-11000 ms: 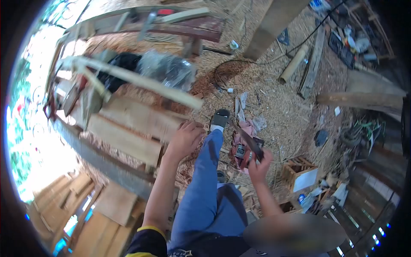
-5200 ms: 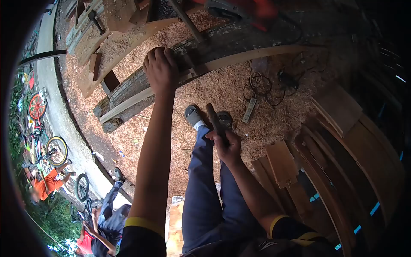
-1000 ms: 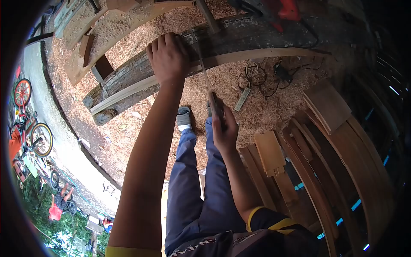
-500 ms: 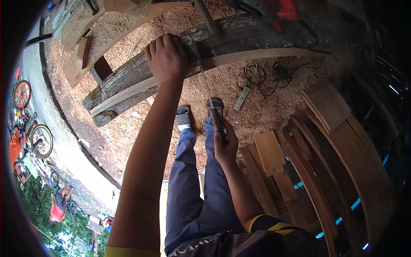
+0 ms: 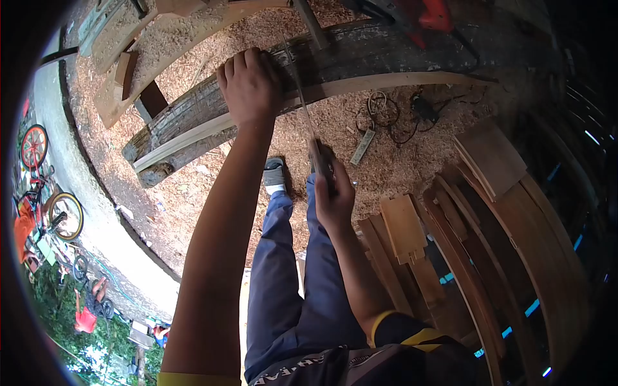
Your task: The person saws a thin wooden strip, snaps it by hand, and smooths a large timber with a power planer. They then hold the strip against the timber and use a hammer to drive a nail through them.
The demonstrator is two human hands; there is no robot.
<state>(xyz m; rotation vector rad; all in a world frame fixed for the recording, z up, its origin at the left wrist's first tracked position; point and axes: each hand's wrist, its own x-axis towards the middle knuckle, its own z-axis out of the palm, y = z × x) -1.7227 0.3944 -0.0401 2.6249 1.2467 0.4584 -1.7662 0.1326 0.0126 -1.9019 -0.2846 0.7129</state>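
A: What is being held?

B: A slim, long-bladed tool that looks like a handsaw. The person's right hand is wrapped round its handle, low in the middle of the view.

A: Which way does it point from that grip?

B: Ahead, away from the body, leaning a little to the left. It passes across a pale strip of wood and on over a dark, weathered beam.

A: How does the strip lie?

B: Its long axis runs across the person's front, from lower left up toward the right, along the near side of the beam. So tool and strip lie crosswise. Whether the edge bites into the wood is too small to tell.

A: Which hand is nearer that crossing?

B: The left hand. It lies palm down just left of the blade, fingers stretched over the beam, heel toward the strip. The fingers are not curled round anything I can see; how hard they press, I cannot tell. The right hand sits farther back, on the person's side of the strip, with part of the blade between it and the wood.

A: Anything else close by?

B: A red power tool by the beam, well apart to the right. Wood shavings cover the ground below, and boards lie at lower right.
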